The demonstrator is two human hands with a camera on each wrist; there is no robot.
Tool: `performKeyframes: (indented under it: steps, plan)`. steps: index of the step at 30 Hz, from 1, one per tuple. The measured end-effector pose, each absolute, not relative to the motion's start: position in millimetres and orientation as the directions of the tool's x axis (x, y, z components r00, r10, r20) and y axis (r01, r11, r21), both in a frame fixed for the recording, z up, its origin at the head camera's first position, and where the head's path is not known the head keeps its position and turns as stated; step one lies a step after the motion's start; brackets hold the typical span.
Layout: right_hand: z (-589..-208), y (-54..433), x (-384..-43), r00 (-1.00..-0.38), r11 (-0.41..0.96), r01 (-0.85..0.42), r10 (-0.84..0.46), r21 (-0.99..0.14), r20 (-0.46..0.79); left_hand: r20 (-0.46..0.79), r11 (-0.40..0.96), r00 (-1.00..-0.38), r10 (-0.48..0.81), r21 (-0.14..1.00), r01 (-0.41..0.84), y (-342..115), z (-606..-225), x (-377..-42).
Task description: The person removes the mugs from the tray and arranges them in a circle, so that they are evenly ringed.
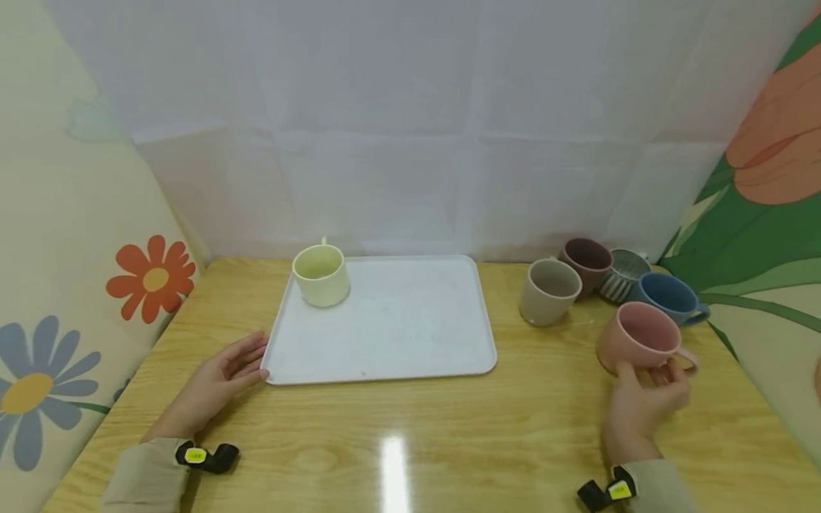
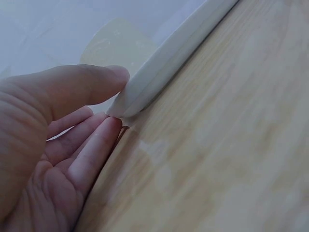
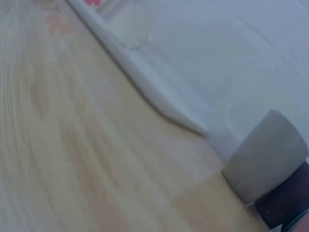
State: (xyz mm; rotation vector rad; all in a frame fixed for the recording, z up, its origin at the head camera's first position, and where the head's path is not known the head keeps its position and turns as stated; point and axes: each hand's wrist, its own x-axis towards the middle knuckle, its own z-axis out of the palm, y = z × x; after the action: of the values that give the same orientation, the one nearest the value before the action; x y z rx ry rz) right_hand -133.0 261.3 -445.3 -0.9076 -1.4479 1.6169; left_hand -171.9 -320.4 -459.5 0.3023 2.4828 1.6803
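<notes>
My left hand (image 1: 218, 381) is at the near left corner of a white rectangular tray (image 1: 417, 335). Thumb and fingertips pinch that corner in the left wrist view, where the tray (image 2: 159, 72) shows edge-on. A pale yellow mug (image 1: 323, 281) stands on the tray's far left part. At the right, my right hand (image 1: 644, 406) grips a pink mug (image 1: 622, 345) low on its near side, by the handle. Its handle points right. In the right wrist view the hand is out of sight, and only a sliver of pink shows in the lower corner.
Behind the pink mug stand a beige-grey mug (image 1: 545, 299), a dark maroon mug (image 1: 586, 263), a grey striped cup (image 1: 622, 278) and a blue mug (image 1: 670, 296), close together. The wooden table (image 1: 321, 442) meets a white cloth (image 1: 398, 178) at the back and flower-painted panels at both sides.
</notes>
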Motion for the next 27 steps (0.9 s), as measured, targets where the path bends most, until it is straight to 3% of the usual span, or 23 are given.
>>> performKeyframes:
  steps: [5,13,20,27]
  plan:
    - [-433.3,258.3,-119.7,-0.502,-0.181,-0.168,0.862,-0.969,-0.074,-0.002,0.351,-0.971,0.239,0.933,0.085,-319.1,-459.7,-170.3]
    - [-413.5,229.7,-113.5,-0.686,-0.205,-0.213,0.727,-0.955,-0.003,-0.006,0.335,-0.971,0.237,0.939,0.076,-319.2,-460.2,-170.2]
    - [-403.9,198.2,-119.7,-0.793,0.003,-0.122,0.601,-0.992,0.1,-0.001,0.33,-0.973,0.233,0.941,0.078,-319.5,-462.7,-170.5]
    - [-402.5,165.2,-136.7,-0.852,0.131,-0.249,0.441,-0.96,0.282,-0.002,0.34,-0.974,0.225,0.937,0.076,-319.1,-461.2,-169.3]
